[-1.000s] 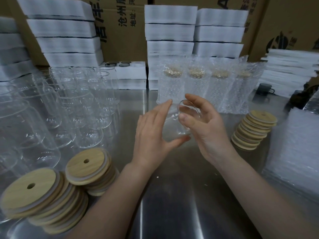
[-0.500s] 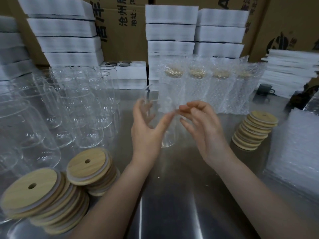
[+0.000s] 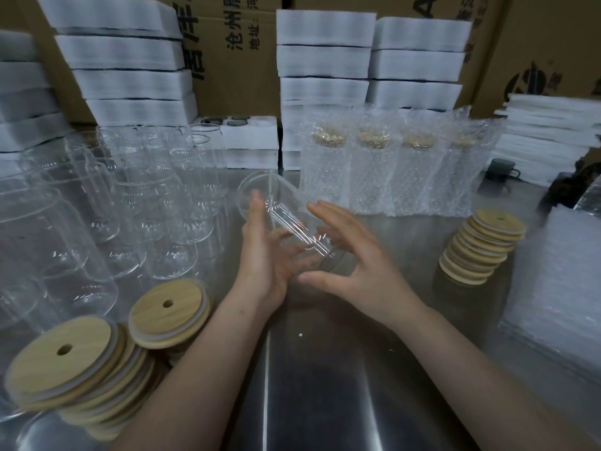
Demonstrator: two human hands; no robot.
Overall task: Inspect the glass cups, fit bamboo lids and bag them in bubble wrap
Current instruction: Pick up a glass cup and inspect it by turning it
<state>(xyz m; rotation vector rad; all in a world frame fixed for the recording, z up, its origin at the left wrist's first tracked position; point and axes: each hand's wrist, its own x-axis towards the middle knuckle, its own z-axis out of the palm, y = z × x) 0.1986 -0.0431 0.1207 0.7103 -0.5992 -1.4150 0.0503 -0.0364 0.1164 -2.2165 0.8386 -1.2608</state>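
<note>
Between our two hands, just above the steel table [image 3: 325, 392], we hold one glass cup [image 3: 286, 219]. It is tilted, with the rim up and away to the left and the base low by the right palm. Our left hand [image 3: 266, 255] cradles it from the left, thumb up near the rim, fingers spread and nearly straight under the glass. Our right hand [image 3: 354, 265] is at the base end with fingers fanned wide. They are blurred, so we cannot tell which ones touch.

Left of the left hand is a cluster of empty cups [image 3: 156, 216], upright. Beside the left forearm are two leaning lid stacks [image 3: 169, 310]. Right of the right hand is a third lid stack [image 3: 481, 249]. Beyond both hands stands a row of bagged cups [image 3: 390, 170] in bubble wrap. Outside the right forearm lies a flat bubble-bag pile [image 3: 559, 281]. Foam stacks [image 3: 325, 60] rise behind the row.
</note>
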